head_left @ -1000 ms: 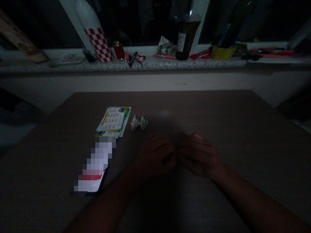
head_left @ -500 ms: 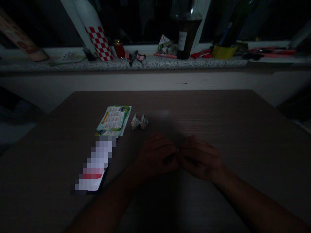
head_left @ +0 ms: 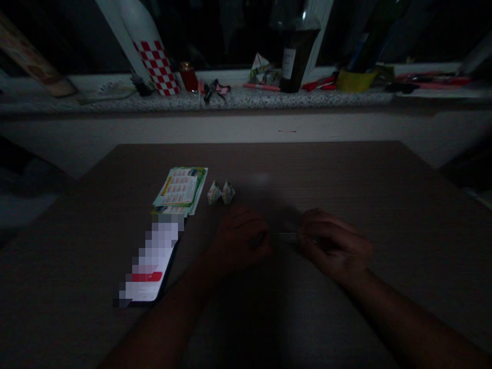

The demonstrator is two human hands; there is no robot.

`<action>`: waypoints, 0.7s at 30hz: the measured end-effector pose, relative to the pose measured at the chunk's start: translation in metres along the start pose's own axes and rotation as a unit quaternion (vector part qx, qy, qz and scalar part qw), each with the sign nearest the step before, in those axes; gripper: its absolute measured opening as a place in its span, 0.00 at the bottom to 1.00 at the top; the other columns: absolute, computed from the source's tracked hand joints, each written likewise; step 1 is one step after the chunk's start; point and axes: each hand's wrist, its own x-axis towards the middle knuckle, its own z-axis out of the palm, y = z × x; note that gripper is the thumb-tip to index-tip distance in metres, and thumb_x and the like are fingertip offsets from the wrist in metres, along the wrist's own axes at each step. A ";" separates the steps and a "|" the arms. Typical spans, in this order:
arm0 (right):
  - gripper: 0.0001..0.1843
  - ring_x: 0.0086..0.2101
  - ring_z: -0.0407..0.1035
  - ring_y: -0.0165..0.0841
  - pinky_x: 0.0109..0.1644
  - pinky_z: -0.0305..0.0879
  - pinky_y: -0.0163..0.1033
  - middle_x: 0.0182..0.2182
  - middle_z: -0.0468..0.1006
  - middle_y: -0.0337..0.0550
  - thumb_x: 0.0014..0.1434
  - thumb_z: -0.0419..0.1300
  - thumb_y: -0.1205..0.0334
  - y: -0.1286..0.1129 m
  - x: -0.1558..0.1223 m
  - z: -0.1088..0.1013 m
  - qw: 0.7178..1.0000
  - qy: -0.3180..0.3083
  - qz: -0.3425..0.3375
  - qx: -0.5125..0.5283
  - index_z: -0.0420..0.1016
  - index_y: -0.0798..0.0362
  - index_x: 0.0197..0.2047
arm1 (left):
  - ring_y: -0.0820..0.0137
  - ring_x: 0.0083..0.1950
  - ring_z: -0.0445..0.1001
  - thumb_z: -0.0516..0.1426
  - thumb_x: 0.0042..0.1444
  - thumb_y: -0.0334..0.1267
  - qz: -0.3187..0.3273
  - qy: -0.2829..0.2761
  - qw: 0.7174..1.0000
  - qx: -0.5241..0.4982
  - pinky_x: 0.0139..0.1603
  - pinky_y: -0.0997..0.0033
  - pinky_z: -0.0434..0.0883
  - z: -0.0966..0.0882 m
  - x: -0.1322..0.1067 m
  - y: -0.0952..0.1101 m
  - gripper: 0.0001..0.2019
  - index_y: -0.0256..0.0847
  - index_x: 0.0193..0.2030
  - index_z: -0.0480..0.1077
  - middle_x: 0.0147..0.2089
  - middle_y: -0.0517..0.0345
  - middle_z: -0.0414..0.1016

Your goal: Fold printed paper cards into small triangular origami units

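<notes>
A thin piece of paper (head_left: pixel 285 235), seen as a faint pale edge, spans the gap between my hands. My left hand (head_left: pixel 243 237) is closed, its fingertips pinching the paper's left end. At the other end, my right hand (head_left: pixel 333 245) pinches it between thumb and fingers. Deep shadow hides most of the paper's shape. Just beyond my left hand stand two small folded paper pieces (head_left: pixel 221 193) with a printed pattern, side by side. A stack of printed cards (head_left: pixel 180 187) lies farther left, green and white with small calendar-like grids.
A phone (head_left: pixel 157 264) with a lit, partly pixelated screen lies left of my left forearm. Across the brown table (head_left: pixel 326 169), a stone windowsill (head_left: pixel 238 100) carries a red-checked bottle (head_left: pixel 158 66), a dark container (head_left: pixel 294 61), pens and small items.
My hands have drawn apart: the right moved right, the left slightly left. The thin paper edge now shows between them. The cards, phone and folded pieces have stayed put.
</notes>
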 end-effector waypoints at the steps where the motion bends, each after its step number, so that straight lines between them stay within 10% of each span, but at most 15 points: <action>1: 0.10 0.28 0.72 0.35 0.31 0.70 0.42 0.27 0.76 0.41 0.53 0.61 0.73 0.001 0.000 -0.001 1.000 0.013 0.014 -0.007 0.74 0.49 0.36 | 0.69 0.36 0.71 0.55 0.52 0.32 -0.005 0.007 1.000 0.002 0.41 0.66 0.70 -0.001 -0.001 -0.002 0.02 0.41 0.31 0.68 0.31 0.58 0.74; 6: 0.04 0.30 0.72 0.35 0.31 0.69 0.40 0.27 0.76 0.42 0.55 0.62 0.68 0.011 -0.001 -0.008 0.993 0.063 0.099 -0.022 0.75 0.50 0.33 | 0.69 0.36 0.71 0.54 0.52 0.30 -0.066 0.047 0.997 0.005 0.41 0.67 0.70 -0.007 -0.005 -0.006 0.03 0.41 0.30 0.66 0.32 0.57 0.72; 14: 0.06 0.27 0.74 0.31 0.29 0.70 0.34 0.27 0.79 0.40 0.57 0.63 0.60 0.029 -0.012 0.013 0.959 -0.060 0.276 0.017 0.76 0.53 0.37 | 0.65 0.48 0.71 0.56 0.55 0.32 -0.069 -0.009 0.997 -0.019 0.50 0.63 0.70 0.001 -0.004 0.006 0.08 0.40 0.42 0.67 0.44 0.52 0.72; 21: 0.09 0.43 0.72 0.39 0.49 0.67 0.47 0.41 0.80 0.46 0.59 0.58 0.70 0.039 -0.009 0.006 0.953 -0.244 0.139 -0.111 0.76 0.51 0.42 | 0.62 0.55 0.68 0.55 0.55 0.31 -0.055 -0.161 0.985 -0.022 0.58 0.58 0.64 0.009 -0.005 0.001 0.14 0.42 0.50 0.69 0.53 0.52 0.72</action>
